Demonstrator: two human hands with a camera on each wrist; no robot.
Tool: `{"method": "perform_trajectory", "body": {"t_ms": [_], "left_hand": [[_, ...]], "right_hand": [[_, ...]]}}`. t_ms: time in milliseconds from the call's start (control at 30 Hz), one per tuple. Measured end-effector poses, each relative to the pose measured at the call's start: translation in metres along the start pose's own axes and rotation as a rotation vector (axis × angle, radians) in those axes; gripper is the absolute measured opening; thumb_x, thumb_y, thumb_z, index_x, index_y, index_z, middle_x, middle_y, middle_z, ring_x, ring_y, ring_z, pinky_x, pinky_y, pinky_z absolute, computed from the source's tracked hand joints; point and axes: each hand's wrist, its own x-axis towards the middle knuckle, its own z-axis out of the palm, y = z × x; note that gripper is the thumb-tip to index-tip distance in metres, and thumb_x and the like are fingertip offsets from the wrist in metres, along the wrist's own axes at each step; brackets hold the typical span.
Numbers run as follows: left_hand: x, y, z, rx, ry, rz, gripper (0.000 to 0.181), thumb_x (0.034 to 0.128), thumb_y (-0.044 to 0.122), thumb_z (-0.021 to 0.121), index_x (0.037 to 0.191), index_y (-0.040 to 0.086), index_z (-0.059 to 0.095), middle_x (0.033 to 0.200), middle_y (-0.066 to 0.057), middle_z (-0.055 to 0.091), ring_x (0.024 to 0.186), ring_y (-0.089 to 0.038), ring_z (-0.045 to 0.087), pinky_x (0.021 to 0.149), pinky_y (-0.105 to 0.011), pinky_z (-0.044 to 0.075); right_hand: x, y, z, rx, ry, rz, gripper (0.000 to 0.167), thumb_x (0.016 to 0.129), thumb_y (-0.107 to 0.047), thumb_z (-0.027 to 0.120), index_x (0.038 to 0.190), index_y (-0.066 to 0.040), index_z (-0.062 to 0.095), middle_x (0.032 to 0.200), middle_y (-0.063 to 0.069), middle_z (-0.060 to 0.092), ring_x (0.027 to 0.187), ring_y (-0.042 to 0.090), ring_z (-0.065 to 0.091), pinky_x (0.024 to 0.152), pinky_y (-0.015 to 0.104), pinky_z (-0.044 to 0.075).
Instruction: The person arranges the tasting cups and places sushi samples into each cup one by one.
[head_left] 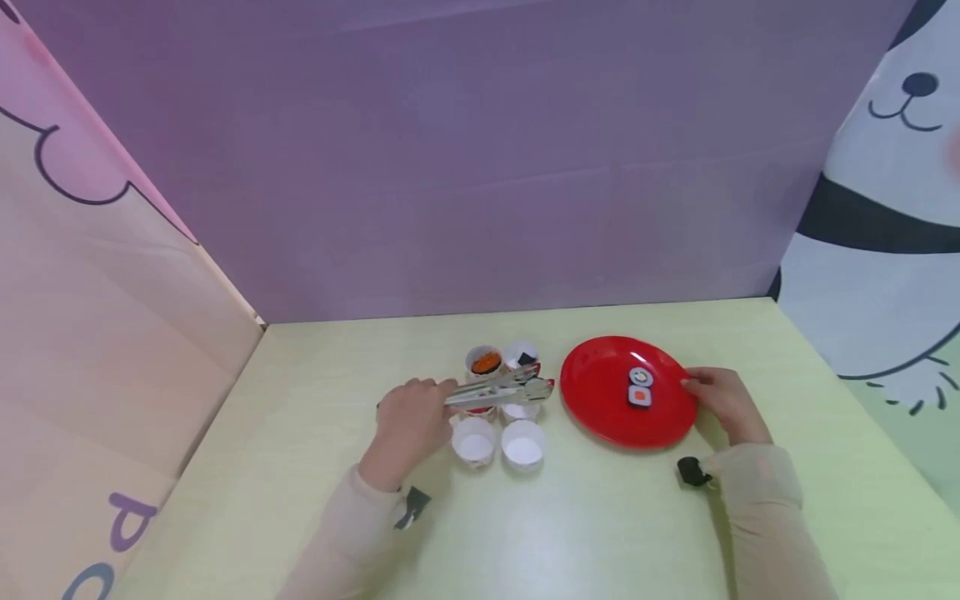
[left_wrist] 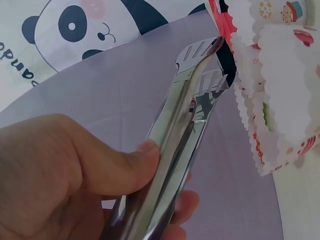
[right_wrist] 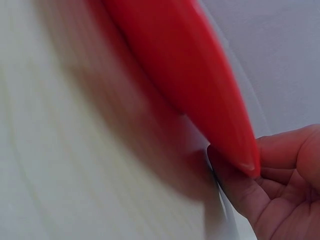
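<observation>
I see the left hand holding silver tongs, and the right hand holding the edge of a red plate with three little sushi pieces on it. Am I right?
Almost! The red plate has two little sushi pieces, not three, as the head view shows. The left hand does hold silver tongs, and the right hand holds the plate's edge.

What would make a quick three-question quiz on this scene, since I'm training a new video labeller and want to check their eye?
1. Which hand holds the metal tongs?
2. True or false: three sushi-like pieces lie on the red plate.
3. What is the right hand doing?
A) Lifting a paper cup
B) Pinching the plate's rim
C) Lying flat on the table

Key:
1. The left hand.
2. False: only two pieces lie there, side by side.
3. B.
</observation>
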Motion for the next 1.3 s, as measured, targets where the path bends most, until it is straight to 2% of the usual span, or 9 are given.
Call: {"method": "perform_trajectory", "body": {"t_ms": [233, 467, 933, 1300], "left_hand": [[-0.0048, -0.0086, -0.0024, 0.018, 0.041, 0.001, 0.028, 0.0826, 0.023, 0.069, 0.109, 0.016, 0.067, 0.076, -0.004, 0.063, 0.060, -0.018, 0.051, 0.044, -0.029, 0.038], [-0.0083, -0.0103, -0.0040, 0.005, 0.061, 0.013, 0.023, 0.0811, 0.020, 0.070, 0.104, 0.016, 0.068, 0.071, -0.003, 0.061, 0.056, -0.017, 0.048, 0.043, -0.028, 0.036], [-0.0084, -0.0082, -0.0032, 0.035, 0.029, 0.025, 0.022, 0.0801, 0.018, 0.071, 0.102, 0.015, 0.069, 0.068, -0.002, 0.059, 0.054, -0.015, 0.044, 0.042, -0.027, 0.035], [-0.0043, -0.0028, -0.0089, 0.064, -0.060, -0.002, 0.027, 0.0816, 0.020, 0.070, 0.108, 0.015, 0.067, 0.074, -0.003, 0.061, 0.058, -0.016, 0.047, 0.046, -0.028, 0.039]], "right_hand": [[0.0016, 0.0011, -0.0003, 0.014, -0.001, 0.002, 0.050, 0.098, -0.019, 0.044, 0.135, 0.013, 0.037, 0.134, 0.033, 0.040, 0.118, 0.045, 0.041, 0.097, 0.052, 0.041], [0.0029, 0.0020, -0.0008, 0.034, -0.008, 0.019, 0.050, 0.099, -0.019, 0.044, 0.136, 0.013, 0.035, 0.136, 0.033, 0.038, 0.120, 0.045, 0.040, 0.098, 0.052, 0.040], [0.0022, 0.0016, 0.0004, 0.034, -0.005, 0.013, 0.049, 0.099, -0.019, 0.043, 0.136, 0.013, 0.036, 0.135, 0.033, 0.039, 0.118, 0.045, 0.041, 0.097, 0.051, 0.042], [0.0006, 0.0004, 0.0004, 0.036, -0.025, 0.032, 0.051, 0.099, -0.021, 0.044, 0.137, 0.011, 0.035, 0.137, 0.032, 0.037, 0.120, 0.045, 0.039, 0.098, 0.053, 0.040]]}}
